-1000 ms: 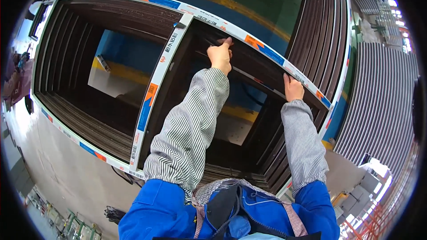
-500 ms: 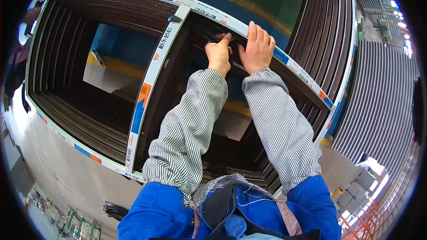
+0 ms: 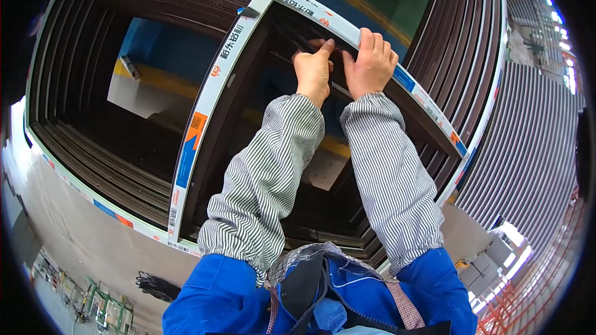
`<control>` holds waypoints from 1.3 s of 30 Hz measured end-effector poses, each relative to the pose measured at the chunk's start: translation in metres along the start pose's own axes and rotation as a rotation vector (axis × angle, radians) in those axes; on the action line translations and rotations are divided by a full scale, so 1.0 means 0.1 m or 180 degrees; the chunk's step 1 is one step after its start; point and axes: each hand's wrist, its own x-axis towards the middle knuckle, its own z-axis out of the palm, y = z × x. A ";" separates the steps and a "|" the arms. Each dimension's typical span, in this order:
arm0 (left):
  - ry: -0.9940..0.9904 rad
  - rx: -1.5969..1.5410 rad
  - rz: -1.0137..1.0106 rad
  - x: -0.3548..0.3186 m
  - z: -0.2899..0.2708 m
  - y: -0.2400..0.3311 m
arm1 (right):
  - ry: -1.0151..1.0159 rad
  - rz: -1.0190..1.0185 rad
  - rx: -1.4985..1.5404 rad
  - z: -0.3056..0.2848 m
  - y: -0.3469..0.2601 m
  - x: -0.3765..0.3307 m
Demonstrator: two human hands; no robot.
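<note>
- Nearest, 2 striped sleeves (image 3: 267,149) reach from the person's blue jacket (image 3: 217,298) over a pale-taped window frame (image 3: 127,217).
- Left hand (image 3: 315,73): curled narrow, thumb against its fingers, within the near right opening; the area by its fingertips is too dark to tell whether it holds anything.
- Right hand (image 3: 371,67): just right of the left hand, its 4 fingers laid over the long bar (image 3: 428,107), thumb apart on the near side; how firmly it grips, I cannot tell.
- That bar's long axis slants from far left to near right; it lies directly under the right fingers and just beyond the left hand, so the right is nearer.
- Left of both hands, 1 short bar (image 3: 214,84) runs from the near edge to the long bar.
- Below, dark frames (image 3: 71,68) lie stacked; through the left opening show a small cylinder (image 3: 130,68) and a blue-and-yellow surface (image 3: 164,84).
- Farther off: grey floor (image 3: 87,195) at near left, ridged stacked lengths (image 3: 521,142) at right.
</note>
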 end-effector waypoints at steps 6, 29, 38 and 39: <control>0.0060 0.0045 0.0121 -0.01 0.04 0.02 | 0.0198 -0.0056 0.0143 -0.03 0.02 0.06; 0.0061 -0.0235 -0.0015 -0.02 0.03 -0.03 | 0.0215 0.0136 0.0033 0.02 -0.03 -0.02; 0.0010 -0.0018 0.0126 -0.05 -0.01 0.01 | 0.0043 0.0049 0.0115 -0.07 0.00 0.02; 0.0057 -0.0023 0.0095 -0.05 -0.01 0.01 | -0.0033 0.0042 0.0110 -0.07 0.00 0.00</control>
